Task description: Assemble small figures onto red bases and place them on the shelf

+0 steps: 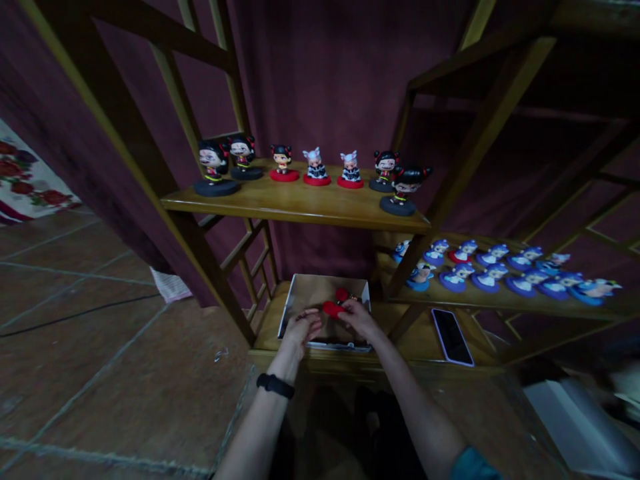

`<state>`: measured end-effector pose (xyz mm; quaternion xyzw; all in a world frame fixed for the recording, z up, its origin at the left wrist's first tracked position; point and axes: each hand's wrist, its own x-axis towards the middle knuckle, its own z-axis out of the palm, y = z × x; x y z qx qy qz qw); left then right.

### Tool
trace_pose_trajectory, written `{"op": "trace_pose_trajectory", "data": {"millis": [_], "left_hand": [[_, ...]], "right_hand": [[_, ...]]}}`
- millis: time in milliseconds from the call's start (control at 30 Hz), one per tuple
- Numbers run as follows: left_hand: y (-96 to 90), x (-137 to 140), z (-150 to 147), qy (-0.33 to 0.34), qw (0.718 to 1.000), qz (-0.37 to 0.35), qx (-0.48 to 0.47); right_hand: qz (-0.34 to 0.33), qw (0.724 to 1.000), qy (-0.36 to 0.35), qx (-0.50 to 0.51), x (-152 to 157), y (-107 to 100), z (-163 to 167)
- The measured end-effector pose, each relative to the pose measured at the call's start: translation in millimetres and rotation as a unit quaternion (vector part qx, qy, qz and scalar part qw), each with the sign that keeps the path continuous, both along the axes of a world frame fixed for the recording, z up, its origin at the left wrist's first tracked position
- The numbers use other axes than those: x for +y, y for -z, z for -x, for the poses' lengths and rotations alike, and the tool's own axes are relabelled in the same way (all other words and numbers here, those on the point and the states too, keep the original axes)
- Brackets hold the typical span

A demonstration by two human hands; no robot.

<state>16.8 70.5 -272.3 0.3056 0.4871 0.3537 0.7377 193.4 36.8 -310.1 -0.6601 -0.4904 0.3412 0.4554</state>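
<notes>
A shallow cardboard box (pixel 325 345) with white sides sits on the lowest wooden shelf, and both hands are inside it. My right hand (pixel 359 319) pinches a figurine (pixel 333 309) by its round red base; most of its body is hidden by the fingers. Just behind it in the box lies another red-based piece (pixel 341 294), partly covered. Over the left part of the box, my left hand (pixel 303 325) has its fingers loosely bent and apart, with nothing seen in them. A black band (pixel 275 386) circles the left wrist.
The upper shelf (pixel 300 203) carries several small figurines (pixel 315 167) on red and black bases. More figurines (pixel 493 277), mostly on purple and blue bases, stand on the right shelf. A phone (pixel 453 337) lies right of the box. A pale box (pixel 580 427) stands at lower right.
</notes>
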Motion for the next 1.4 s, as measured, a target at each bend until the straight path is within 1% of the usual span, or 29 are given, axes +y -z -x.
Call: {"op": "trace_pose_trajectory", "data": {"millis": [33, 133, 200, 267, 333, 400, 433, 467, 500, 567, 600, 667, 733, 833, 933, 1000, 1033, 1100, 1133, 1167, 1200, 1233, 1267, 1333, 1400], "left_hand": [[1.3, -0.6, -2.9, 0.005, 1.000, 0.012, -0.002], [4.0, -0.8, -9.8, 0.018, 0.998, 0.048, -0.043], [6.0, -0.2, -12.9, 0.012, 0.996, 0.058, -0.070], [9.0, 0.7, -14.6, -0.002, 0.995, 0.056, -0.085], [12.6, 2.1, -14.6, -0.017, 0.994, 0.050, -0.096], [15.7, 4.6, -13.0, -0.034, 0.993, 0.048, -0.106], [16.5, 6.4, -11.7, -0.049, 0.992, 0.048, -0.108], [16.7, 8.5, -10.0, -0.067, 0.991, 0.049, -0.108], [16.1, 10.8, -8.2, -0.085, 0.989, 0.048, -0.107], [12.7, 15.2, -4.6, -0.113, 0.987, 0.044, -0.102], [10.2, 17.0, -2.9, -0.120, 0.987, 0.038, -0.101], [4.4, 19.2, -0.4, -0.120, 0.987, 0.030, -0.105], [-0.9, 19.8, 1.4, -0.111, 0.987, 0.031, -0.114], [-5.7, 19.8, 3.6, -0.111, 0.986, 0.042, -0.119], [-7.0, 20.8, 5.8, -0.123, 0.985, 0.039, -0.115], [-7.1, 21.7, 6.5, -0.123, 0.985, 0.034, -0.114], [-7.1, 22.0, 6.5, -0.120, 0.986, 0.032, -0.114], [-6.8, 22.1, 5.9, -0.112, 0.987, 0.032, -0.114], [-6.7, 21.9, 5.5, -0.110, 0.987, 0.033, -0.113], [-6.5, 21.6, 5.2, -0.111, 0.987, 0.035, -0.112], [-6.4, 21.1, 4.9, -0.114, 0.987, 0.036, -0.111], [-6.2, 20.5, 4.6, -0.116, 0.986, 0.036, -0.112], [-6.1, 19.7, 4.5, -0.115, 0.986, 0.036, -0.114], [-5.9, 17.8, 4.1, -0.110, 0.986, 0.034, -0.122], [-5.5, 15.4, 3.0, -0.102, 0.985, 0.029, -0.133]], "right_hand": [[-0.012, 1.000, -0.002, -0.003, 1.2, -3.6, 3.3], [-0.045, 0.995, -0.010, -0.093, -1.0, -16.2, 14.9], [-0.074, 0.985, -0.035, -0.149, -5.9, -24.1, 23.8], [-0.097, 0.976, -0.067, -0.184, -11.0, -29.8, 32.4], [-0.111, 0.969, -0.100, -0.197, -13.7, -32.1, 37.9], [-0.123, 0.967, -0.116, -0.191, -12.2, -30.5, 37.2], [-0.126, 0.969, -0.107, -0.183, -9.8, -28.3, 34.0], [-0.123, 0.973, -0.083, -0.176, -6.5, -25.1, 29.0], [-0.109, 0.979, -0.043, -0.169, -2.5, -21.2, 22.5], [-0.055, 0.982, 0.060, -0.170, 6.6, -12.0, 7.4], [-0.024, 0.980, 0.091, -0.177, 11.1, -7.2, 0.3], [0.026, 0.971, 0.120, -0.204, 19.4, 1.4, -10.1], [0.061, 0.960, 0.120, -0.245, 26.4, 8.2, -13.7], [0.101, 0.941, 0.089, -0.310, 34.0, 15.7, -9.3], [0.132, 0.925, 0.063, -0.350, 36.8, 22.8, -2.3], [0.140, 0.923, 0.061, -0.354, 36.6, 27.1, 0.2], [0.135, 0.926, 0.062, -0.347, 36.4, 28.5, 0.7], [0.116, 0.943, 0.070, -0.305, 36.7, 27.9, 0.4], [0.106, 0.957, 0.074, -0.261, 37.2, 25.6, -0.1], [0.096, 0.973, 0.080, -0.195, 37.8, 21.6, -0.5], [0.085, 0.987, 0.084, -0.110, 38.2, 16.2, -0.6], [0.073, 0.994, 0.082, -0.007, 38.2, 9.7, -0.4], [0.058, 0.990, 0.075, 0.100, 37.6, 2.3, 0.4], [0.030, 0.960, 0.020, 0.277, 33.7, -13.0, 3.2], [0.020, 0.929, -0.036, 0.369, 26.9, -25.9, 6.8]]}}
